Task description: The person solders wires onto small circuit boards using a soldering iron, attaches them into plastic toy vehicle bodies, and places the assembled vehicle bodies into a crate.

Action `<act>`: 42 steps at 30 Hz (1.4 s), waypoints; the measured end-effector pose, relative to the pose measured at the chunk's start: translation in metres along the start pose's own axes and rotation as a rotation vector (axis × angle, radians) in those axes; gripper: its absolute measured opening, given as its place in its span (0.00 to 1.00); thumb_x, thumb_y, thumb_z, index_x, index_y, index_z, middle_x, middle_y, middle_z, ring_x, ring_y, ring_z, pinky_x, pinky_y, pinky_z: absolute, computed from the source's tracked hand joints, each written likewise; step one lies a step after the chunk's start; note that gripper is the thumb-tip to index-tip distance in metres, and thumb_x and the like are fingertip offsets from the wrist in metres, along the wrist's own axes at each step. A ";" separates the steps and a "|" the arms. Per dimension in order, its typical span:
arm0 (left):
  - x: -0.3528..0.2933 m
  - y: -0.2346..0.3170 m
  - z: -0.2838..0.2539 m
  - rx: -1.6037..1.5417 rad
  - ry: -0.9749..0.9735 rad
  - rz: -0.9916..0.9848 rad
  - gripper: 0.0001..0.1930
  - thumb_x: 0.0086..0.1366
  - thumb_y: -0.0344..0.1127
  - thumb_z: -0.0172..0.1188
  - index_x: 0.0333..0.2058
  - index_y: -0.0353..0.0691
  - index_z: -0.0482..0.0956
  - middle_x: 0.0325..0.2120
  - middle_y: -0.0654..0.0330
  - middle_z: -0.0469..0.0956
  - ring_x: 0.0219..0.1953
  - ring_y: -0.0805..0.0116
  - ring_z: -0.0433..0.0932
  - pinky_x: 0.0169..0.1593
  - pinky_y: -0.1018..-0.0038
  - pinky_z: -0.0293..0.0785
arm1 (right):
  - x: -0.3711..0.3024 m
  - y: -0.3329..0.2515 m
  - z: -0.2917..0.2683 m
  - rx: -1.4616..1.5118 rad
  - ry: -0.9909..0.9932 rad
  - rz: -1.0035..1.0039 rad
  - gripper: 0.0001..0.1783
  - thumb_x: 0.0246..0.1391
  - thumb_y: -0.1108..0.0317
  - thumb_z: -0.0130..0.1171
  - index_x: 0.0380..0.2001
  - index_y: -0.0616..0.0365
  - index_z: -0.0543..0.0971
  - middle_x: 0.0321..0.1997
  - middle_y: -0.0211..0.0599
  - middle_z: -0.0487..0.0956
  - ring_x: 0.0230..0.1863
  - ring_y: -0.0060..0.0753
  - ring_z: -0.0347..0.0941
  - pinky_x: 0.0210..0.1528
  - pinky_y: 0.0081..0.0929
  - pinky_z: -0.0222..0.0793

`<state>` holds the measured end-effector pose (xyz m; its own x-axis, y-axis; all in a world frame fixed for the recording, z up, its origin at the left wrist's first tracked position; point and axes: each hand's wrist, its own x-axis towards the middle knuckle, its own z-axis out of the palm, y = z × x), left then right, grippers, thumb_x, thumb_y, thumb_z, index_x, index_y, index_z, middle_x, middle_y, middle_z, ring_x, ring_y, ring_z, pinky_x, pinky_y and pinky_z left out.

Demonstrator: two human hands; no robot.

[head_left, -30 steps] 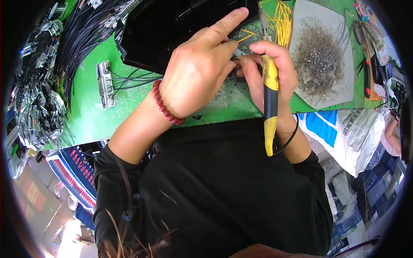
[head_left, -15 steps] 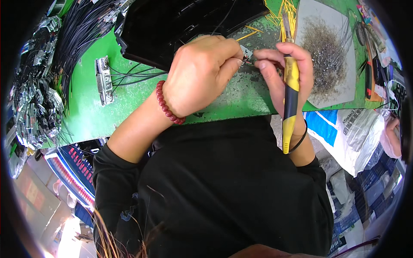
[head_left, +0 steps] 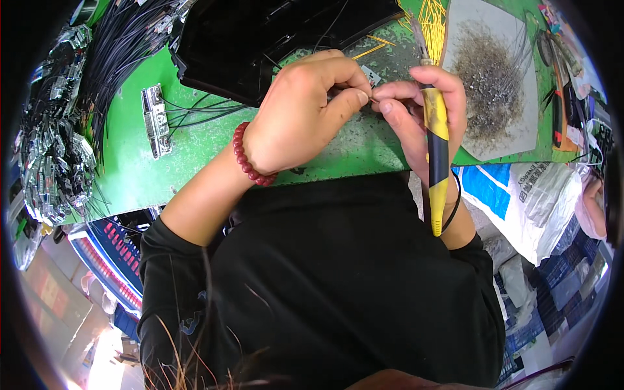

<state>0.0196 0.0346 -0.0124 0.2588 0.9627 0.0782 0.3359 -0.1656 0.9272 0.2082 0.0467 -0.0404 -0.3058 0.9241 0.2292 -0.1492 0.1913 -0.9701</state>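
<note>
My left hand (head_left: 312, 110), a dark red bead bracelet at its wrist, is closed in a pinch over the bench. Black wires (head_left: 201, 117) run toward it from a small silver part (head_left: 156, 121) lying on the left. Their far ends are mostly hidden by my fingers. My right hand (head_left: 448, 110) holds a yellow and black soldering iron (head_left: 439, 143) in the crook of the thumb, its tip pointing away from me. The right thumb and index fingertips meet the left ones at a thin wire end. Just beyond the fingertips lies a small pale piece (head_left: 371, 75).
A large glossy black tray (head_left: 260, 45) covers the far middle of the green bench (head_left: 214, 182). Yellow sleeves (head_left: 430, 23) lie beside a grey board (head_left: 484, 146) heaped with dark scraps. Black wire bundles (head_left: 120, 49) and silver parts (head_left: 58, 143) fill the left; pliers (head_left: 560, 114) lie far right.
My right hand has shifted slightly left, bringing its fingertips against the left hand's. The soldering iron's tip has swung left, away from the yellow sleeves.
</note>
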 end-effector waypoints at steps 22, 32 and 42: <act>0.002 0.000 0.007 0.294 0.055 0.103 0.04 0.53 0.23 0.60 0.29 0.34 0.76 0.27 0.56 0.75 0.31 0.60 0.75 0.35 0.71 0.72 | -0.003 0.001 -0.006 -0.200 0.066 -0.079 0.19 0.54 0.78 0.60 0.49 0.62 0.70 0.29 0.38 0.81 0.29 0.21 0.76 0.33 0.18 0.73; 0.008 -0.009 0.017 0.468 0.057 0.114 0.03 0.52 0.24 0.60 0.26 0.35 0.75 0.29 0.55 0.74 0.31 0.53 0.75 0.34 0.66 0.72 | -0.038 -0.005 -0.047 -0.253 0.184 -0.066 0.35 0.58 0.47 0.52 0.49 0.76 0.72 0.31 0.40 0.76 0.26 0.19 0.67 0.26 0.15 0.59; 0.011 -0.005 0.018 0.558 0.058 0.105 0.03 0.52 0.25 0.60 0.25 0.36 0.75 0.26 0.55 0.74 0.29 0.52 0.76 0.32 0.65 0.73 | -0.042 -0.010 -0.037 -0.204 0.124 0.004 0.14 0.49 0.72 0.65 0.36 0.62 0.71 0.28 0.30 0.72 0.25 0.14 0.64 0.28 0.14 0.60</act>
<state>0.0368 0.0422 -0.0230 0.2717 0.9427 0.1937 0.7426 -0.3334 0.5809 0.2571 0.0182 -0.0437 -0.1861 0.9563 0.2256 0.0487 0.2383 -0.9700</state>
